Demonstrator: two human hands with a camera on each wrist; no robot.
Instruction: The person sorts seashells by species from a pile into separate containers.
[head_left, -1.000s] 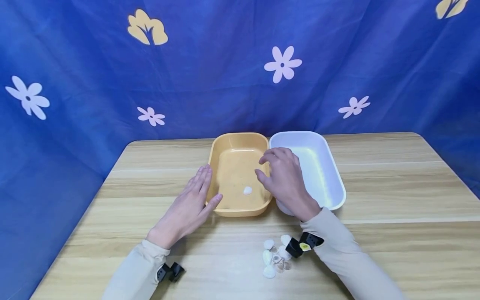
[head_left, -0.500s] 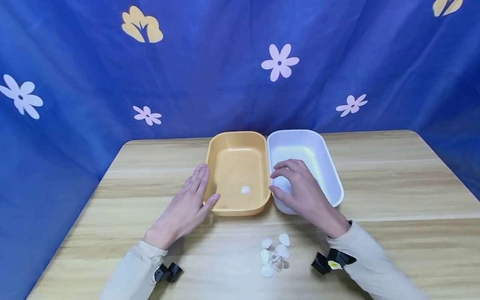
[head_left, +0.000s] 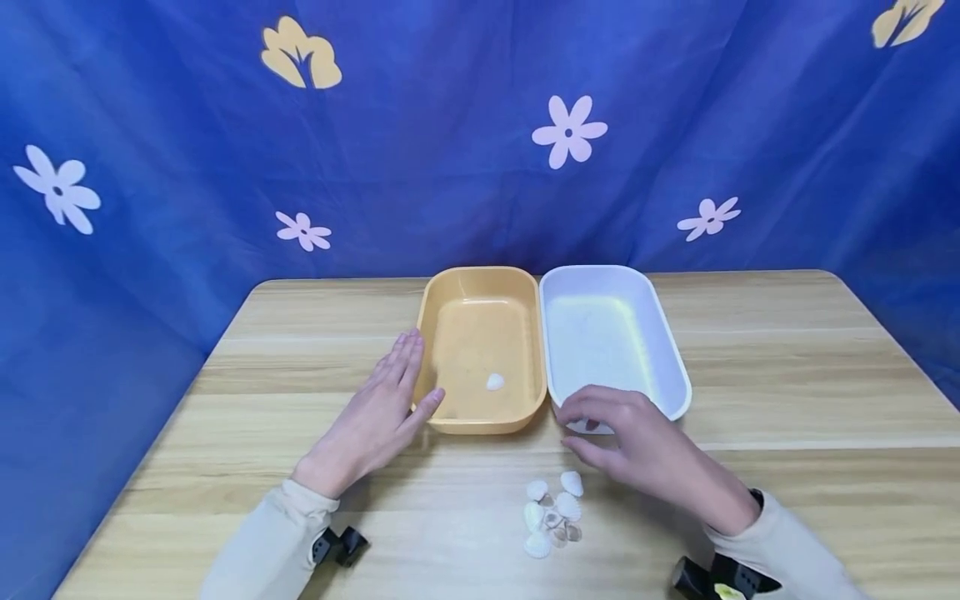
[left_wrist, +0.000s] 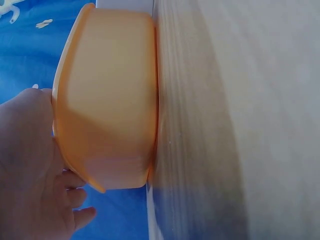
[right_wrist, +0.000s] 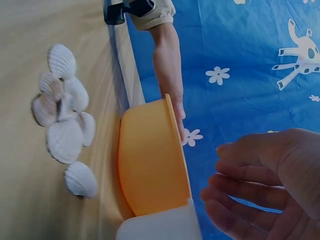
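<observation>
Hands, trays and seashells on a wood-grained desk [head_left: 795, 375]. The heap of ribbed white and brownish seashells [head_left: 552, 517] lies on the near part of the desk, between the two forearms, its pieces touching or overlapping. The right hand [head_left: 633, 437] is the nearer, released, its fingers loosely curved and thumb apart, beyond the heap and to its right, at the near rim of the white tray [head_left: 600, 333]; whether it touches that rim cannot be told. The left hand [head_left: 378, 404] is also released, fingers extended, touching the left rim of the yellow-orange tray [head_left: 476, 333], farther from the heap. A single white shell [head_left: 495, 382] lies inside this tray, toward its near end. The trays stand side by side near the middle of the desk's far edge, before a blue curtain [head_left: 420, 133]. A strip of desk separates their near rims from the heap; broad stretches extend from the trays to the left and right edges, the right-hand one reaching the rounded far corner.
</observation>
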